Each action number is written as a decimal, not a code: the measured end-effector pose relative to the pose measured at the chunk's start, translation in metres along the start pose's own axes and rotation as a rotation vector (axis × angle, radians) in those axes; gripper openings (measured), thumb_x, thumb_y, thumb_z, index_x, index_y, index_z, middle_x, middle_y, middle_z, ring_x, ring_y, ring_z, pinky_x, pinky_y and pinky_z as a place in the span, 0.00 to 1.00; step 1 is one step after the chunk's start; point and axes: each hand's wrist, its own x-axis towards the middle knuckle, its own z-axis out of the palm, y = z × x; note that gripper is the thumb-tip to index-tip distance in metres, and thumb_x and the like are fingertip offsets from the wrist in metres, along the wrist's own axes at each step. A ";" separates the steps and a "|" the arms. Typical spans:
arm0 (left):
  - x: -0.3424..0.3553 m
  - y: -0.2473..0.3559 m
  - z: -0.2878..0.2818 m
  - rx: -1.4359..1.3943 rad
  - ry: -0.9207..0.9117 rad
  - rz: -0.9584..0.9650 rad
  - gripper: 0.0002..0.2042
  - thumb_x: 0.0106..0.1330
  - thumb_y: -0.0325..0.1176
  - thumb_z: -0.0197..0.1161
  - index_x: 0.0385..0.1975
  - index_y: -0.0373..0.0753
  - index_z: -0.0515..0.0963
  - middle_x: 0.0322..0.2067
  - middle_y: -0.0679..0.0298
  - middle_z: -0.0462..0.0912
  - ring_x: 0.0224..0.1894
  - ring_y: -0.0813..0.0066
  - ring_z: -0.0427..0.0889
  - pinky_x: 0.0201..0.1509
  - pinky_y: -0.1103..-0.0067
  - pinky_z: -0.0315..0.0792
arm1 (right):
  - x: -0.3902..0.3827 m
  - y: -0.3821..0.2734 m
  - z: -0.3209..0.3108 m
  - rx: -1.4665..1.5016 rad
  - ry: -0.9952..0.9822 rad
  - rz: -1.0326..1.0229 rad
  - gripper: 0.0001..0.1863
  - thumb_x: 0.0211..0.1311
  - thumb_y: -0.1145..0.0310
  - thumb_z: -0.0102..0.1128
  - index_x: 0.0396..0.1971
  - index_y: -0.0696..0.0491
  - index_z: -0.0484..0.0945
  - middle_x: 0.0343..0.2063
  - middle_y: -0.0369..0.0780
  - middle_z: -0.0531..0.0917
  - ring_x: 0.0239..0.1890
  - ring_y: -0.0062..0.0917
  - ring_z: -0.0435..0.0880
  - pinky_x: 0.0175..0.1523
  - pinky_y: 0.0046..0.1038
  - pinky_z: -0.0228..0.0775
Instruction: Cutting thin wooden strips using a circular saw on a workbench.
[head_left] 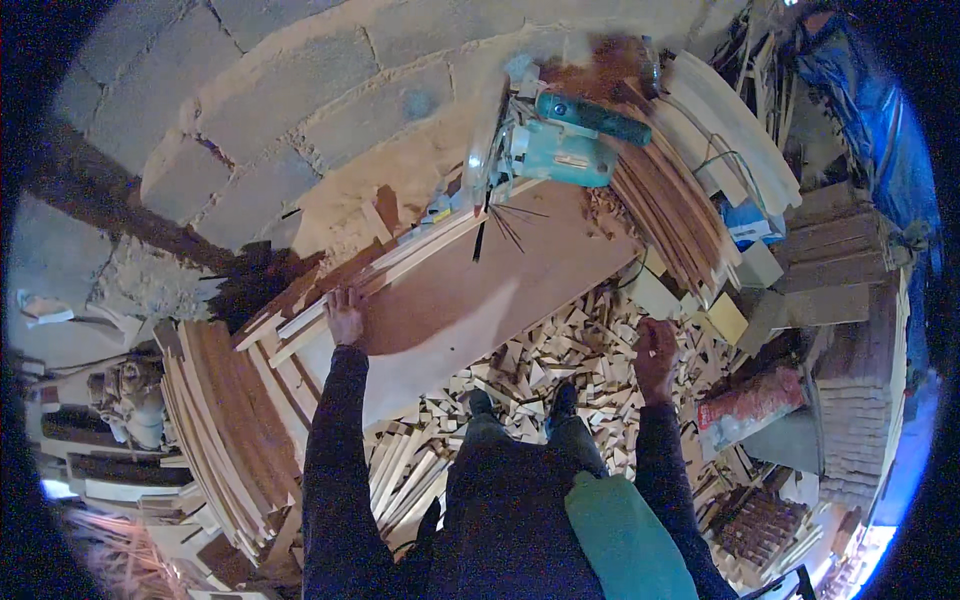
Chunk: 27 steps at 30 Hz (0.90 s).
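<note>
My left hand (345, 316) is curled over pale wooden strips (300, 318) at the left end of a long board (470, 300). The strips run along the board's far edge toward a teal power saw (562, 152) with a dark handle, which stands at the board's far right end. To the right of the board, my right hand (656, 360) is closed in the air above a heap of small wood offcuts (530, 375). A small pale spot shows at its fingers; what it holds, if anything, I cannot make out.
A block wall (330, 80) rises behind the board. Stacked wooden strips stand at the left (225, 410) and at the far right (670, 200). A red and white bag (750, 408) lies at right, near stacked boards (850, 400). Offcuts surround my feet.
</note>
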 end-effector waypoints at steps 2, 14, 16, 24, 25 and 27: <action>-0.001 0.000 0.003 -0.030 -0.025 -0.024 0.18 0.68 0.49 0.63 0.49 0.45 0.79 0.51 0.55 0.77 0.59 0.49 0.73 0.59 0.52 0.70 | -0.006 0.008 -0.002 0.055 -0.048 0.161 0.09 0.67 0.77 0.58 0.44 0.57 0.82 0.38 0.47 0.83 0.35 0.37 0.86 0.40 0.35 0.80; 0.037 0.033 -0.014 -0.072 -0.075 -0.018 0.30 0.70 0.54 0.60 0.64 0.39 0.69 0.61 0.45 0.70 0.64 0.42 0.69 0.68 0.47 0.62 | 0.015 -0.011 -0.009 -0.049 -0.014 -0.067 0.11 0.63 0.80 0.60 0.45 0.57 0.81 0.40 0.48 0.84 0.41 0.43 0.84 0.47 0.38 0.77; 0.051 0.045 -0.016 -0.158 -0.178 0.002 0.33 0.70 0.55 0.59 0.67 0.38 0.68 0.62 0.45 0.70 0.65 0.42 0.68 0.70 0.46 0.60 | 0.043 -0.036 -0.014 0.005 -0.019 -0.075 0.12 0.62 0.80 0.61 0.45 0.57 0.81 0.42 0.47 0.84 0.42 0.42 0.84 0.48 0.38 0.77; 0.072 0.057 -0.002 -0.448 -0.217 -0.075 0.35 0.70 0.55 0.58 0.72 0.43 0.65 0.61 0.47 0.71 0.64 0.41 0.68 0.72 0.47 0.58 | 0.164 -0.168 -0.026 -0.179 0.290 -0.636 0.09 0.65 0.78 0.61 0.45 0.58 0.80 0.44 0.49 0.82 0.49 0.44 0.84 0.53 0.39 0.77; 0.071 0.059 -0.002 -0.375 -0.249 -0.052 0.33 0.70 0.55 0.58 0.72 0.46 0.67 0.61 0.47 0.71 0.64 0.40 0.67 0.72 0.46 0.58 | 0.180 -0.181 -0.023 -0.171 0.286 -0.711 0.10 0.65 0.77 0.62 0.46 0.58 0.80 0.45 0.49 0.81 0.50 0.45 0.84 0.53 0.40 0.77; 0.065 0.064 -0.004 -0.215 -0.290 -0.005 0.29 0.71 0.53 0.58 0.70 0.51 0.70 0.61 0.46 0.71 0.65 0.39 0.66 0.72 0.45 0.57 | 0.204 -0.202 -0.018 -0.107 0.225 -0.751 0.11 0.65 0.76 0.62 0.47 0.57 0.79 0.47 0.50 0.80 0.51 0.47 0.82 0.55 0.41 0.76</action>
